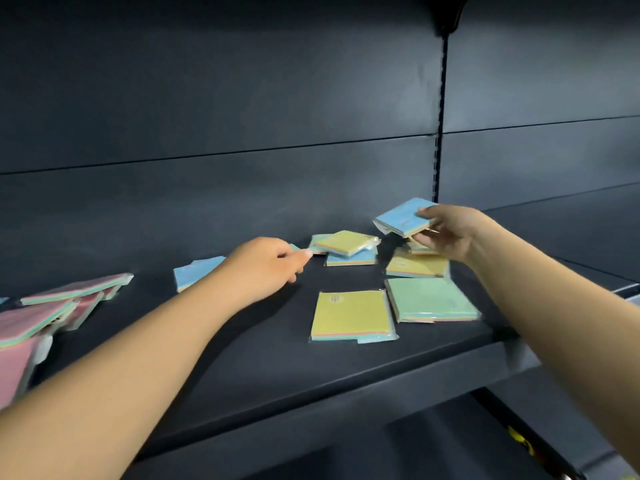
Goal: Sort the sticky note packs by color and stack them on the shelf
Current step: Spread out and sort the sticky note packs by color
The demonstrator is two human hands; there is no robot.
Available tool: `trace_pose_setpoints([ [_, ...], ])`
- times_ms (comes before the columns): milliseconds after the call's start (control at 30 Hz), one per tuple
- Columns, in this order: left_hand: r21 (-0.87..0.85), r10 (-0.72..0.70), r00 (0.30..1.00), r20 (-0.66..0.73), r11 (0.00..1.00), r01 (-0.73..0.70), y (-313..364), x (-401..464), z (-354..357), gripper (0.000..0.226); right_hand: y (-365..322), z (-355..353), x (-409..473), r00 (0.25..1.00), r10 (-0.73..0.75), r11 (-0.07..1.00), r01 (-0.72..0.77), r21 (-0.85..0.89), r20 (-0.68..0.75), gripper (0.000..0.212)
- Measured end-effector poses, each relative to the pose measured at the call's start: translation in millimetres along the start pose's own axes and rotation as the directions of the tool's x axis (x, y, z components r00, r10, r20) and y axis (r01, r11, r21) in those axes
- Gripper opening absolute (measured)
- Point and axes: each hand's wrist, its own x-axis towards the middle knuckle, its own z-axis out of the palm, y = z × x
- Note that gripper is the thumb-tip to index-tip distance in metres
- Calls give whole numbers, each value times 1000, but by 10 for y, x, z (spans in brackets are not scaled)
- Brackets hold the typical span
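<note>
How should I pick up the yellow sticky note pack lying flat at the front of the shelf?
Probably by its two side edges, coming down from above. The yellow-topped pack lies flat on the dark shelf, so nothing slips under it, and it is thick enough to pinch. Its left edge is free; the green-topped pack crowds the right edge, so slide your fingers in carefully, or use the front and back edges.

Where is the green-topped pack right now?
The green-topped pack lies flat on the shelf, right side, beside the front yellow-topped pack, under the right forearm.
</note>
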Motion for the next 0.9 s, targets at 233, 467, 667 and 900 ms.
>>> trace_pose_setpoints([
  [233, 189, -268, 960, 75, 949, 250, 198, 592, 530, 57, -125, -427, 336, 999, 45, 999, -45, -9, 16, 7],
  [467, 353, -437, 891, 119, 858, 374, 507, 920, 969, 107, -274, -575, 598, 994, 41, 998, -46, 43, 97, 10],
  [667, 190, -453, 891, 27, 877, 441, 557, 954, 1014, 99, -297, -541, 576, 988, -14, 996, 1, 87, 156, 18],
  [900, -353, -434, 886, 166, 812, 464, 577, 740, 693, 54, -256, -522, 522, 978, 10, 995, -30, 96, 207, 13],
])
